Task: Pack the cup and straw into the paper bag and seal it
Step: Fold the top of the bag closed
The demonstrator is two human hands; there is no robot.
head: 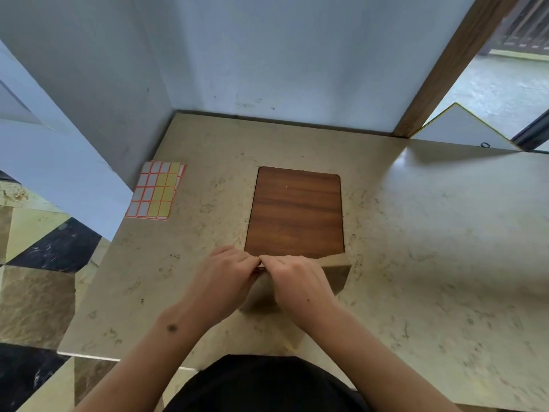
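Soft daylight from the right, glare on the counter, edges warped

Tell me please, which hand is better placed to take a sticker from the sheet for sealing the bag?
The left hand, probably. The sticker sheet lies on the counter's left side, beyond that hand, while the right hand is farther from it and can keep pinching the paper bag top closed.

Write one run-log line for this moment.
stage: sealing | both hands pinch folded top of paper bag | left hand | right hand | cup: hidden
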